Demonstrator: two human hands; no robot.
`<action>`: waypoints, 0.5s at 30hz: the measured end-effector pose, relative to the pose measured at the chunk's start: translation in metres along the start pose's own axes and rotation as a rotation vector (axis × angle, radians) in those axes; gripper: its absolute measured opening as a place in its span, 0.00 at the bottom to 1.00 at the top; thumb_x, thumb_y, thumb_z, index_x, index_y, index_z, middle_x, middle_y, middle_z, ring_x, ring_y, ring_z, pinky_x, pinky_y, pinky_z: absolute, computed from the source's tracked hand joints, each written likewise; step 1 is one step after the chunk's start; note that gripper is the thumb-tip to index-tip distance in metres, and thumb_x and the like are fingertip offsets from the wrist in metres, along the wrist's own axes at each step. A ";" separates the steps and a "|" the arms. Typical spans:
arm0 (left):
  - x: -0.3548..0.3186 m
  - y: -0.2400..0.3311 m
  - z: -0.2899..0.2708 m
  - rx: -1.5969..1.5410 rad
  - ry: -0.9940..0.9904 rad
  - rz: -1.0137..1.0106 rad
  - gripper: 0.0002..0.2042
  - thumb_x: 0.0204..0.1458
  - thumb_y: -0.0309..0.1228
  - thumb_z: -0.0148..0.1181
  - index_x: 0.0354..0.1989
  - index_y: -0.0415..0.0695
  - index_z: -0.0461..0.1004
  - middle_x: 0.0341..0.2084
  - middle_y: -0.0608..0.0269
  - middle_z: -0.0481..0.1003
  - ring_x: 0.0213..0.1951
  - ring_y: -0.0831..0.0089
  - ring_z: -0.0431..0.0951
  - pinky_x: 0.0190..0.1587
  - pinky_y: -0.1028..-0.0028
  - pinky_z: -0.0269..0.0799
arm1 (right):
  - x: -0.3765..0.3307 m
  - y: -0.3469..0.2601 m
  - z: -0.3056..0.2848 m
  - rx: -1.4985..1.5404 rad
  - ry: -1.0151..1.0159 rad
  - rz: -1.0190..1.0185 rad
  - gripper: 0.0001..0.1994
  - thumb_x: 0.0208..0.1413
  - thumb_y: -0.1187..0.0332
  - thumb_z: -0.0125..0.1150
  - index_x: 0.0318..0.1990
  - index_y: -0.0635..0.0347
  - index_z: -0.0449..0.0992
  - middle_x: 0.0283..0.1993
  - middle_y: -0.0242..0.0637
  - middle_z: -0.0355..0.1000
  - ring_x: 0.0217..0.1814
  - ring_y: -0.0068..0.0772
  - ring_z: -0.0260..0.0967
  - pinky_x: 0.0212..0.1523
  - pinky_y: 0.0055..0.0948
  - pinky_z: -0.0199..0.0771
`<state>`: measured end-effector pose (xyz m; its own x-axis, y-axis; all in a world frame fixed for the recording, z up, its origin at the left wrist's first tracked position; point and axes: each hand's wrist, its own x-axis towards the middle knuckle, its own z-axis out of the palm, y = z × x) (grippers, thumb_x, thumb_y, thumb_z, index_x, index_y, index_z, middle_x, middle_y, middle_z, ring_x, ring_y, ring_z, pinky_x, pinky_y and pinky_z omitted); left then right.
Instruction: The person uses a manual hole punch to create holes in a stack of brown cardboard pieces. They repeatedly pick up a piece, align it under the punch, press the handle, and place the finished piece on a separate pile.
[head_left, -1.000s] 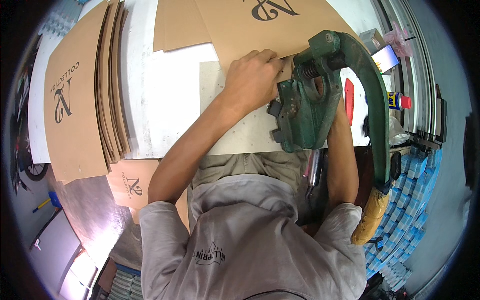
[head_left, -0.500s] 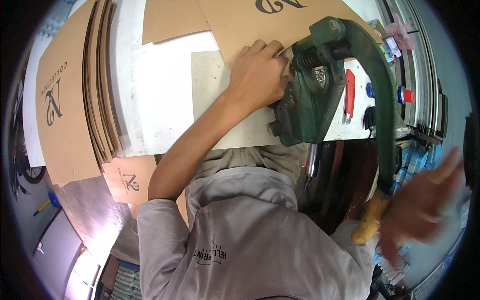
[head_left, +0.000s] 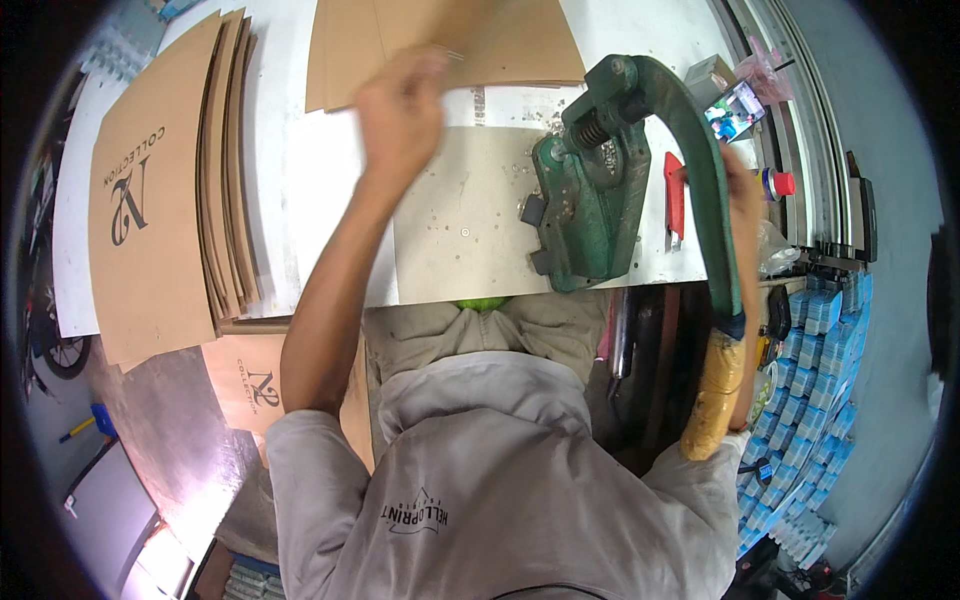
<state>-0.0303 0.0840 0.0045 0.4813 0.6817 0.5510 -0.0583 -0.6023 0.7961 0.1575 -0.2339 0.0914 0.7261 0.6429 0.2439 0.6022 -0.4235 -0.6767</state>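
Head: left of curved green metal press (head_left: 600, 225), left hand (head_left: 400, 118) by flat brown cardboard (head_left: 535, 58), likely kept handy; right hand (head_left: 739, 190) opposite; grips unclear.

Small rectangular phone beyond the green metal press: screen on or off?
On: the small rectangular phone shows a bright, multicoloured display.

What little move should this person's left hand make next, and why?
Perhaps draw one of the cardboard sheets toward the green press: the left hand appears, blurred, over those sheets' near edge, and no cardboard shows in the press.
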 end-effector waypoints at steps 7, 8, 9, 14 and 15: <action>-0.017 0.069 -0.166 -0.210 0.770 -0.200 0.07 0.66 0.30 0.62 0.40 0.38 0.79 0.32 0.64 0.80 0.32 0.79 0.78 0.33 0.80 0.74 | -0.006 0.147 0.074 -0.387 0.005 -0.104 0.11 0.59 0.79 0.58 0.49 0.68 0.80 0.47 0.49 0.79 0.42 0.43 0.79 0.59 0.40 0.74; -0.027 0.072 -0.189 -0.105 0.796 -0.194 0.08 0.66 0.30 0.61 0.39 0.38 0.78 0.32 0.64 0.80 0.31 0.80 0.78 0.32 0.81 0.74 | -0.007 0.159 0.071 -0.453 0.061 -0.157 0.12 0.57 0.80 0.57 0.48 0.69 0.80 0.49 0.52 0.78 0.49 0.51 0.78 0.60 0.41 0.74; -0.037 0.073 -0.211 0.000 0.820 -0.195 0.08 0.67 0.31 0.61 0.39 0.38 0.78 0.33 0.64 0.80 0.31 0.81 0.78 0.30 0.82 0.74 | -0.010 0.172 0.069 -0.523 0.118 -0.202 0.12 0.56 0.81 0.56 0.47 0.70 0.79 0.51 0.55 0.78 0.55 0.59 0.77 0.60 0.42 0.74; -0.108 0.064 -0.281 -0.192 0.936 -0.450 0.08 0.67 0.33 0.61 0.41 0.40 0.76 0.34 0.65 0.80 0.30 0.83 0.79 0.26 0.87 0.71 | -0.010 0.101 0.085 0.153 -0.006 0.158 0.13 0.58 0.74 0.65 0.50 0.66 0.79 0.43 0.38 0.79 0.44 0.27 0.75 0.47 0.29 0.74; -0.119 0.059 -0.286 -0.218 0.951 -0.489 0.09 0.67 0.33 0.62 0.42 0.39 0.76 0.34 0.65 0.80 0.31 0.83 0.79 0.27 0.86 0.72 | -0.008 0.096 0.088 0.201 -0.080 0.133 0.12 0.65 0.70 0.60 0.53 0.64 0.76 0.43 0.35 0.78 0.44 0.24 0.73 0.46 0.27 0.73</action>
<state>-0.3408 0.0857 0.0573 -0.3733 0.9260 0.0560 -0.2432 -0.1559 0.9574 0.1798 -0.2237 -0.0366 0.7610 0.6421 0.0929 0.4190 -0.3772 -0.8259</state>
